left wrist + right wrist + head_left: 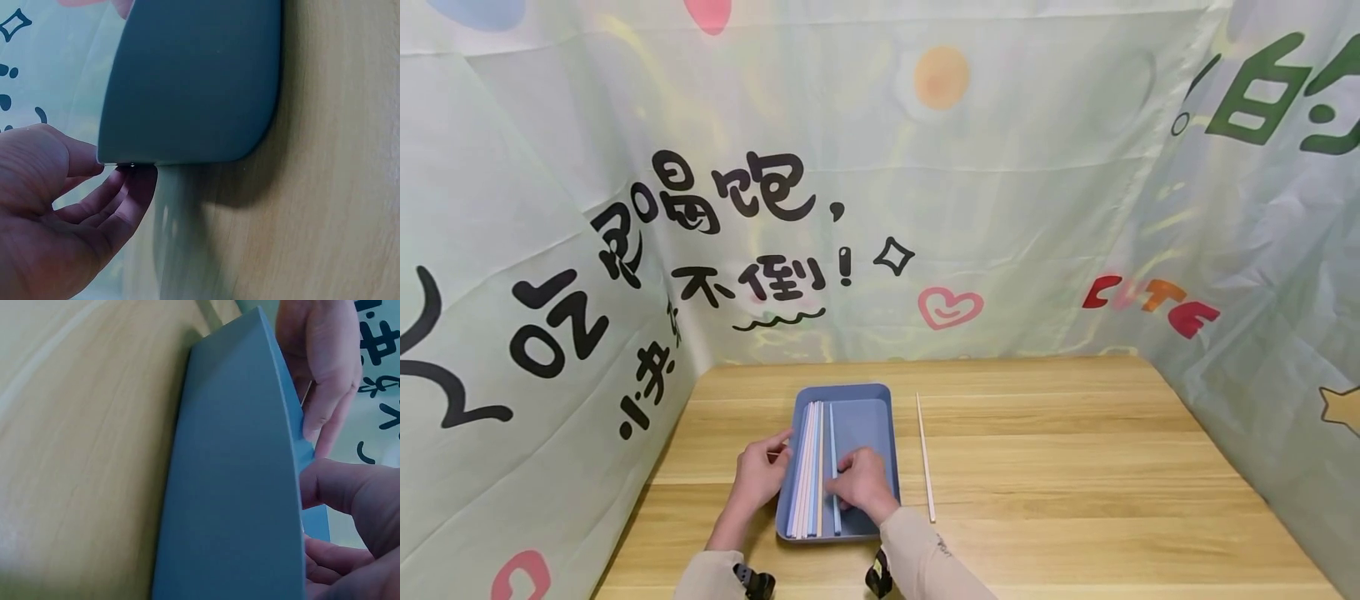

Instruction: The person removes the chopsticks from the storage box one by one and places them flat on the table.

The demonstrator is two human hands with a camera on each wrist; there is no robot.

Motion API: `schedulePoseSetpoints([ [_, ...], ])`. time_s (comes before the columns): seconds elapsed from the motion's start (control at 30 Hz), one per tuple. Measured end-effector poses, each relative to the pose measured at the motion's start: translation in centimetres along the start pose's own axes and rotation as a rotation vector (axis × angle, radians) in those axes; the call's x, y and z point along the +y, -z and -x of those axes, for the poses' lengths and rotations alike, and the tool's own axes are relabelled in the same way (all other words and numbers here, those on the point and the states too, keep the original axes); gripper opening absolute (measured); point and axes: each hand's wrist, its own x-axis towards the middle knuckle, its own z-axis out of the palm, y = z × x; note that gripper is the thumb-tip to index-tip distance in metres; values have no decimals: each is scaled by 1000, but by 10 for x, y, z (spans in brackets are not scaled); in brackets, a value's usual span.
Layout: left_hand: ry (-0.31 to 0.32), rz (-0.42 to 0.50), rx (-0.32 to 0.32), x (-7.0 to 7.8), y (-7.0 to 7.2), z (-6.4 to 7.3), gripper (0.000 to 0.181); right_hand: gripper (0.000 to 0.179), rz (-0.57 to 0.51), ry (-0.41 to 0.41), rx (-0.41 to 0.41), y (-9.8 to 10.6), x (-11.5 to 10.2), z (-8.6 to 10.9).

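Note:
A blue-grey rectangular tray [865, 421] lies on the table, with several pale pink, blue and cream chopsticks [807, 475] side by side along its left part. My left hand [762, 472] grips the tray's left rim, thumb on top and fingers against the outer side, as the left wrist view shows. Inside the tray my right hand [861, 479] pinches a blue chopstick [837, 522] that lies slightly apart from the row. In the right wrist view the tray's side wall [231, 469] hides that chopstick and part of the right fingers.
One pale pink chopstick [925, 458] lies on the wooden table [1060, 467] just right of the tray. Printed fabric [1022, 225] hangs at the back and on both sides of the table.

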Motion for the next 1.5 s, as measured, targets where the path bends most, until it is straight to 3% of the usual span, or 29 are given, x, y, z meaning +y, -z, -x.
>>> schedulePoseSetpoints([
  [0.2, -2, 4, 2, 0, 1, 0, 38, 19, -39, 22, -9, 8, -3, 2],
  [0.63, 4, 2, -4, -1, 0, -1, 39, 29, -83, 104, -3, 42, -10, -4],
  [1.5, 9, 3, -13, -1, 1, 0, 40, 36, -110, -24, 79, 94, 4, -7],
])
